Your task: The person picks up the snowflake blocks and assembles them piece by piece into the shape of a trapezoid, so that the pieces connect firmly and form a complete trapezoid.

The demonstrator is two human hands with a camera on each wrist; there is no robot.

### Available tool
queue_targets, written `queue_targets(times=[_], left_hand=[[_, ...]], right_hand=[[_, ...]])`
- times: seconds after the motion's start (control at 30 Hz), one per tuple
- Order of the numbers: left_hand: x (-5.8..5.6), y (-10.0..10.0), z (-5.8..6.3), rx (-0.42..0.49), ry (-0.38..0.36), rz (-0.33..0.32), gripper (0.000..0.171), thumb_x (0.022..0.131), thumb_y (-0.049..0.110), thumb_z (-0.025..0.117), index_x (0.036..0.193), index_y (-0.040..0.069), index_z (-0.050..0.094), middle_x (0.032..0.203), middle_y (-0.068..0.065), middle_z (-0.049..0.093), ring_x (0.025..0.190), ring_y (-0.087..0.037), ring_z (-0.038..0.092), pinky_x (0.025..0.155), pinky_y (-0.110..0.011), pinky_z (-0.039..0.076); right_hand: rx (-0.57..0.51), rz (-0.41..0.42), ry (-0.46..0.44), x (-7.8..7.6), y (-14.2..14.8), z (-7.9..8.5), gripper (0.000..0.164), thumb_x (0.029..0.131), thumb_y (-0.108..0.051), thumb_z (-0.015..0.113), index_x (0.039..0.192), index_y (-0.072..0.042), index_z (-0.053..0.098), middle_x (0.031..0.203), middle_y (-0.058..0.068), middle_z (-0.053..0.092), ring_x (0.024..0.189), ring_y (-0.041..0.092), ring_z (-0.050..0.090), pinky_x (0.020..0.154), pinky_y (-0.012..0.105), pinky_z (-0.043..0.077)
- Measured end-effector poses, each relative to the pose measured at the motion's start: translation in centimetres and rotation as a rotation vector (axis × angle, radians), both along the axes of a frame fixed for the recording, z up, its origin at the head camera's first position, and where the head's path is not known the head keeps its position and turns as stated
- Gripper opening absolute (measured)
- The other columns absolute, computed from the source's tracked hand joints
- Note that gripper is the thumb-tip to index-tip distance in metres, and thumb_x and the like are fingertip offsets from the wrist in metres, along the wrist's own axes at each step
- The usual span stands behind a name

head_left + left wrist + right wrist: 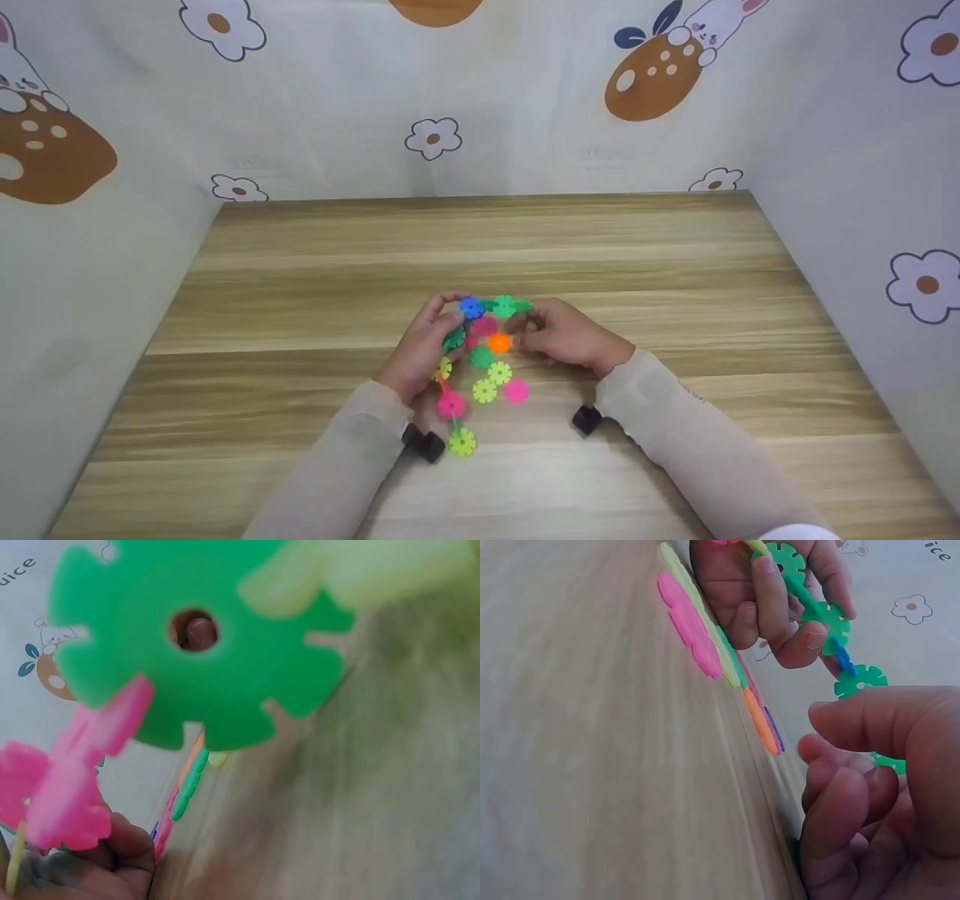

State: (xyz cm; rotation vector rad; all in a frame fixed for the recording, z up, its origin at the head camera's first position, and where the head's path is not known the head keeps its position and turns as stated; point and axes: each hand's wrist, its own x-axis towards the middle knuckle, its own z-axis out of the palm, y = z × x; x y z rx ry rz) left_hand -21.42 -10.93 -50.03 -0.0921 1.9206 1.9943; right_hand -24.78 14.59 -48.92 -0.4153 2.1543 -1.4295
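Note:
A chain of slotted flower-shaped plastic discs bends between my hands. My left hand (424, 341) holds its middle, by a dark green disc. From there, yellow, red and pink discs (451, 405) hang toward me, down to a yellow disc (463, 442). Over the fingers, the chain turns right through a blue disc (471, 307) and a green disc (505, 305). My right hand (570, 334) has its fingers curled at that green end. In the right wrist view, part of a green disc (891, 765) shows behind the thumb and fingers, which partly hide it.
Between the hands, loose discs lie on the wooden table (300, 247): an orange disc (499, 343), a green disc (481, 357), yellow discs (485, 391) and pink discs (517, 391). Patterned cloth walls (510, 90) rise at the back and both sides.

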Motion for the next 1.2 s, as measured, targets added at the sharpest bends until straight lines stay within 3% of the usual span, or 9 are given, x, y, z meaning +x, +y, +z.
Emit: queue_targets(times=[0.17, 0.27, 0.37, 0.47, 0.6, 0.8, 0.93, 1.03, 1.2], left_hand=[[-0.07, -0.04, 0.04, 0.016, 0.0, 0.012, 0.03, 0.11, 0.034, 0.048, 0.139, 0.038, 0.056, 0.139, -0.005, 0.063, 0.132, -0.026, 0.054, 0.106, -0.041, 0.047], [-0.09, -0.02, 0.08, 0.024, 0.008, 0.018, 0.029, 0.11, 0.034, 0.049, 0.138, 0.037, 0.056, 0.138, -0.005, 0.063, 0.127, -0.026, 0.055, 0.098, -0.036, 0.048], [-0.11, 0.0, 0.04, 0.028, 0.019, 0.024, 0.028, 0.11, 0.033, 0.049, 0.137, 0.036, 0.056, 0.135, -0.005, 0.062, 0.121, -0.025, 0.056, 0.09, -0.033, 0.049], [-0.09, 0.06, -0.07, 0.038, 0.038, 0.026, 0.029, 0.11, 0.031, 0.049, 0.137, 0.034, 0.056, 0.128, -0.005, 0.063, 0.113, -0.022, 0.057, 0.083, -0.029, 0.049], [-0.1, 0.15, -0.25, 0.072, 0.068, 0.018, 0.029, 0.11, 0.028, 0.048, 0.139, 0.03, 0.054, 0.121, -0.009, 0.065, 0.104, -0.021, 0.056, 0.075, -0.025, 0.046], [-0.19, 0.19, -0.35, 0.042, 0.073, 0.021, 0.029, 0.11, 0.03, 0.049, 0.138, 0.032, 0.055, 0.126, -0.009, 0.066, 0.114, -0.022, 0.057, 0.081, -0.029, 0.048], [-0.15, 0.19, -0.32, 0.042, 0.08, 0.021, 0.029, 0.11, 0.029, 0.049, 0.138, 0.031, 0.056, 0.126, -0.009, 0.065, 0.114, -0.023, 0.056, 0.082, -0.031, 0.048], [-0.12, 0.18, -0.33, 0.043, 0.081, 0.025, 0.029, 0.11, 0.029, 0.049, 0.138, 0.031, 0.056, 0.126, -0.01, 0.065, 0.114, -0.023, 0.056, 0.084, -0.032, 0.049], [-0.17, 0.13, -0.31, 0.027, 0.071, 0.028, 0.029, 0.11, 0.031, 0.049, 0.139, 0.032, 0.055, 0.13, -0.009, 0.065, 0.121, -0.025, 0.054, 0.09, -0.035, 0.05]], right_hand=[[0.053, 0.028, 0.026, 0.05, 0.0, 0.11, 0.027, 0.094, -0.014, 0.071, 0.121, -0.011, 0.076, 0.085, 0.002, 0.068, 0.052, 0.012, 0.047, 0.05, 0.025, 0.045], [0.095, 0.101, 0.081, 0.17, -0.1, 0.22, 0.031, 0.094, -0.012, 0.072, 0.125, -0.012, 0.076, 0.109, 0.003, 0.076, 0.067, 0.011, 0.056, 0.062, 0.025, 0.051], [0.133, 0.144, 0.136, 0.3, -0.2, 0.45, 0.03, 0.094, -0.01, 0.073, 0.124, -0.011, 0.077, 0.122, 0.002, 0.076, 0.08, 0.011, 0.059, 0.073, 0.026, 0.052], [0.158, 0.126, 0.167, 0.29, -0.23, 0.53, 0.021, 0.093, -0.008, 0.073, 0.113, -0.01, 0.08, 0.103, 0.001, 0.076, 0.073, 0.012, 0.056, 0.068, 0.027, 0.049], [0.164, 0.088, 0.169, 0.25, -0.2, 0.45, 0.019, 0.091, -0.004, 0.075, 0.109, -0.011, 0.076, 0.082, 0.001, 0.065, 0.064, 0.014, 0.052, 0.061, 0.027, 0.047], [0.237, 0.101, 0.204, 0.42, -0.3, 0.49, 0.028, 0.089, -0.004, 0.079, 0.115, -0.014, 0.075, 0.106, 0.001, 0.071, 0.081, 0.017, 0.056, 0.076, 0.032, 0.051], [0.256, 0.098, 0.22, 0.55, -0.41, 0.6, 0.023, 0.086, -0.001, 0.079, 0.104, -0.014, 0.071, 0.096, 0.002, 0.067, 0.08, 0.018, 0.056, 0.072, 0.032, 0.05], [0.198, 0.069, 0.19, 0.43, -0.29, 0.4, 0.022, 0.084, 0.001, 0.077, 0.097, -0.012, 0.065, 0.086, 0.002, 0.062, 0.07, 0.017, 0.056, 0.062, 0.029, 0.051], [-0.002, -0.039, 0.016, -0.22, 0.16, -0.22, 0.02, 0.087, 0.003, 0.071, 0.1, -0.006, 0.059, 0.08, 0.003, 0.059, 0.055, 0.015, 0.053, 0.051, 0.026, 0.052]])
